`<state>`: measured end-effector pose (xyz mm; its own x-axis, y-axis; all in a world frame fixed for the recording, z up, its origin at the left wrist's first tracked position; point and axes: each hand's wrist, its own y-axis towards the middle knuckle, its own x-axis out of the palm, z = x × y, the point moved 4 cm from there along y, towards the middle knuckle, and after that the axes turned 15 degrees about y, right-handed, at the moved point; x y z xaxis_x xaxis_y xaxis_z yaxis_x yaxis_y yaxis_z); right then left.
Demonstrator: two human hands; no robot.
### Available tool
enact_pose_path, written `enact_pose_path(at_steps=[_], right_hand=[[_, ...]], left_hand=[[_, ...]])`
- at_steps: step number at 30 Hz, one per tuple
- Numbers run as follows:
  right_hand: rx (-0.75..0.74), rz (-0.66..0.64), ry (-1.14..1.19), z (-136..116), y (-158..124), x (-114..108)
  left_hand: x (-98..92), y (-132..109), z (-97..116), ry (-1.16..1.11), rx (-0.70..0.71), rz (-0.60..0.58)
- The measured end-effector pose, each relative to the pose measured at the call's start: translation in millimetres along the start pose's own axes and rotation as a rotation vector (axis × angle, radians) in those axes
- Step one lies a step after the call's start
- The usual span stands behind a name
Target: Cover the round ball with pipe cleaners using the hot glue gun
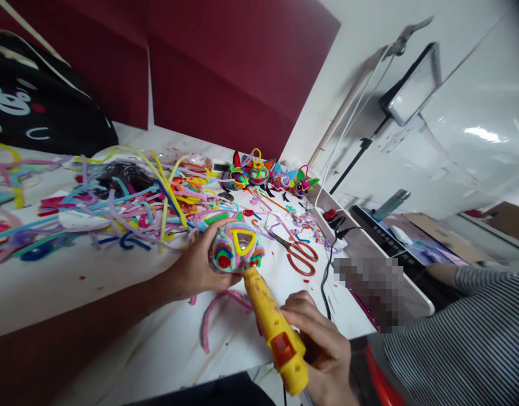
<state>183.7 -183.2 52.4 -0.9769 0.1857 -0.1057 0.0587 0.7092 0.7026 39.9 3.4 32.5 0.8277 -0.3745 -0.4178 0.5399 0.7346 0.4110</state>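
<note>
My left hand (pixel 200 265) is closed round a rounded craft ornament (pixel 231 234) covered in coloured pipe cleaners, with a yellow triangle outline on its face. In my right hand (pixel 320 341) is a yellow hot glue gun (pixel 270 316), gripped from its right side. The gun's nozzle points at the ornament just below the yellow triangle; whether it touches I cannot tell. A pink pipe cleaner (pixel 206 324) lies curved on the table beneath. Orange-handled scissors (pixel 301 256) rest to the right of the ornament.
Loose pipe cleaners (pixel 132 211) are heaped at the left. Several finished-looking ornaments with ears (pixel 259 172) stand at the back. A black cable (pixel 325 282) runs down the table's right side. A person in a striped sleeve (pixel 474 321) sits at right, and a black bag (pixel 43 107) stands back left.
</note>
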Motion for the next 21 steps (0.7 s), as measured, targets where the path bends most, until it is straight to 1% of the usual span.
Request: enact_pose_path(at_steps=[3,8,15,21], right_hand=[[0.016,-0.010,-0.007,1.4,-1.5,0.2],[-0.003,-0.014,-0.013,2.6,-4.7,-0.6],[-0.012,-0.008,-0.011,2.0,-6.6,-0.1],[-0.002,-0.017,-0.009,-1.3,-7.6,0.1]], left_hand=[[-0.5,0.1,2.1,-0.007,-0.017,0.008],[-0.9,0.9,6.1,-0.035,-0.054,-0.036],[0.7,-0.2,3.2,-0.048,0.005,0.001],[0.4,0.2,3.6,-0.015,0.012,-0.026]])
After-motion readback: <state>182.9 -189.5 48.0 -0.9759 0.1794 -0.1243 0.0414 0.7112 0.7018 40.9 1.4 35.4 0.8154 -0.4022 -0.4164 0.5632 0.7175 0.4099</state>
